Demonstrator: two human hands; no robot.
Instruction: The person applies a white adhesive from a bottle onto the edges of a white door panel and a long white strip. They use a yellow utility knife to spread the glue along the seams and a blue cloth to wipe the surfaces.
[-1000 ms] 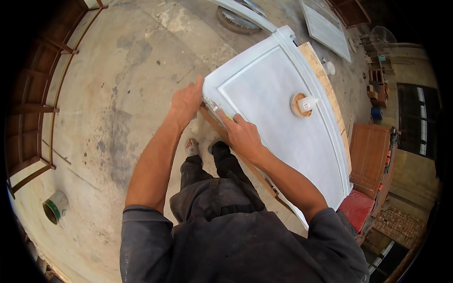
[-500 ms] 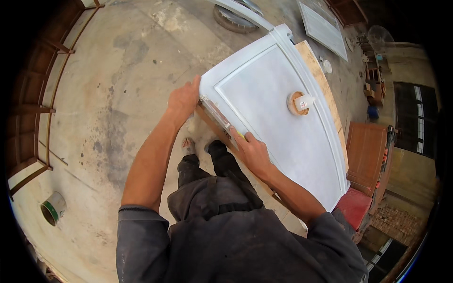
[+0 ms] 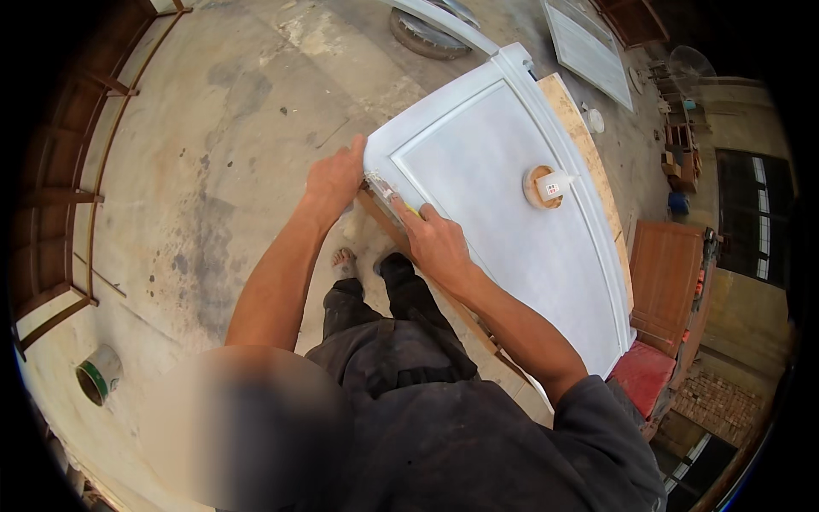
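Note:
A large white panel with a raised moulding lies before me, its near edge rough and unpainted-looking by the left corner. My left hand grips that corner, fingers closed over the edge. Closed round a small yellow-handled tool, my right hand has it against the near edge, a short way from my left hand. The tool's working end is too small to make out fully. Towards the panel's far side stands a round tub with brownish stuff inside; a small white bottle rests on it.
Under the panel's far side juts a wooden board. A tyre and another pale panel are beyond. Brown wooden frames line the left; a green-and-white can lies on the floor. At right stand a brown cabinet and red surface.
My right hand has slid the yellow-handled tool along the near edge, leftward and away from me, closer to my left hand. The left hand keeps its hold on the corner.

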